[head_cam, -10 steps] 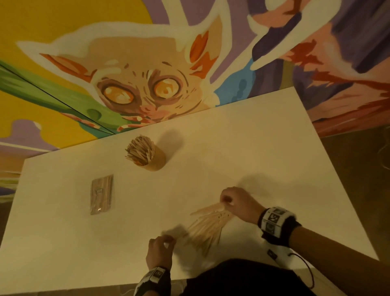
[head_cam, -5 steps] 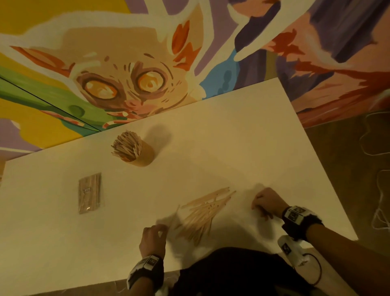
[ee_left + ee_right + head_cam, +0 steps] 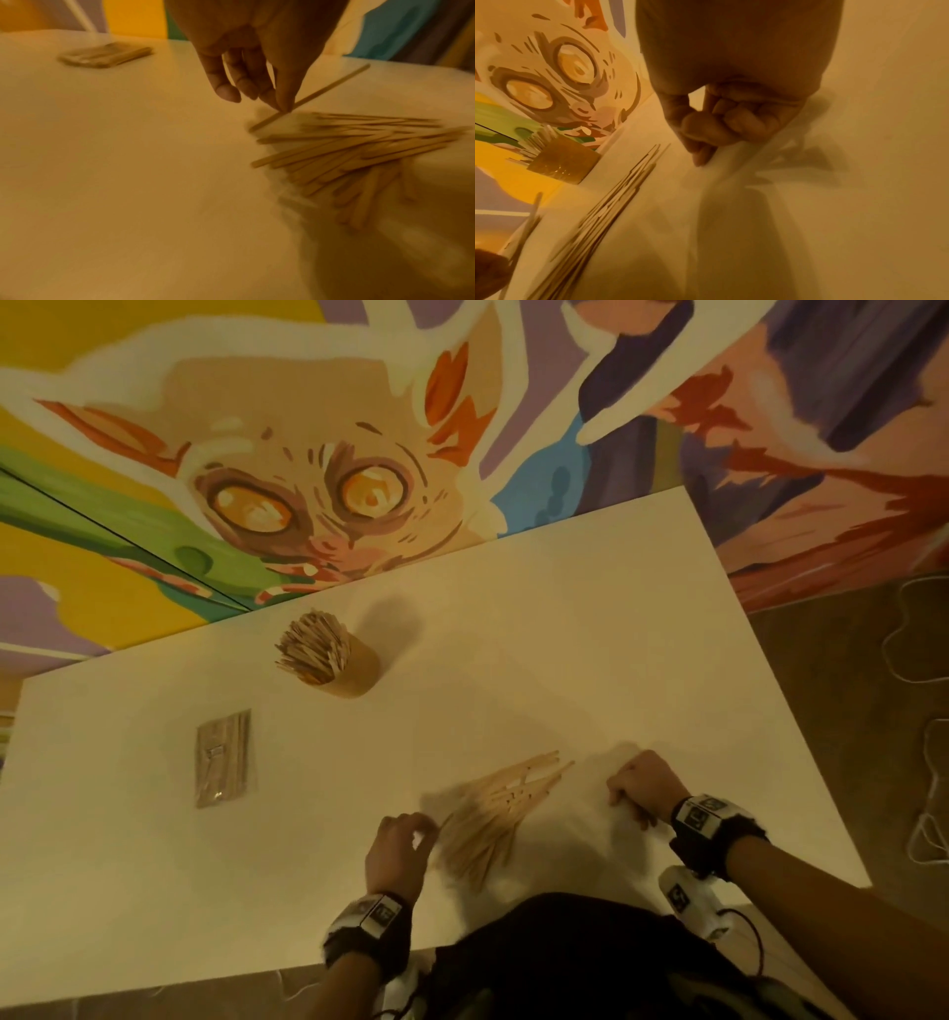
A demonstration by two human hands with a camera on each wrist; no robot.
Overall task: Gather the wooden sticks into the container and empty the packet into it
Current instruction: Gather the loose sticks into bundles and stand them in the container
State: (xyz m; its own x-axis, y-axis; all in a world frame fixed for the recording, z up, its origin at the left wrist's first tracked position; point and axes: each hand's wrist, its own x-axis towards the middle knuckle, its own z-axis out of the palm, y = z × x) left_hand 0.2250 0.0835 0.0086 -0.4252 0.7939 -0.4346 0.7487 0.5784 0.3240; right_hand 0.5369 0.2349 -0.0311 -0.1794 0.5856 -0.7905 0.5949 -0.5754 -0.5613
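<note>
Toward the far side of the white counter (image 3: pixel 590 618), our round container (image 3: pixel 349 667) stood upright, packed with wooden sticks (image 3: pixel 310 647). Well apart to its left, the sealed packet (image 3: pixel 223 757) lay flat, sticks inside. Near us, loose sticks (image 3: pixel 500 809) lay fanned on the counter between our hands. Our left hand (image 3: pixel 398 852) pinched a single stick (image 3: pixel 321 94) at the pile's edge. Our right hand (image 3: pixel 644 785), fingers curled, gripped a crumpled clear wrapper (image 3: pixel 734 162) beside the pile.
</note>
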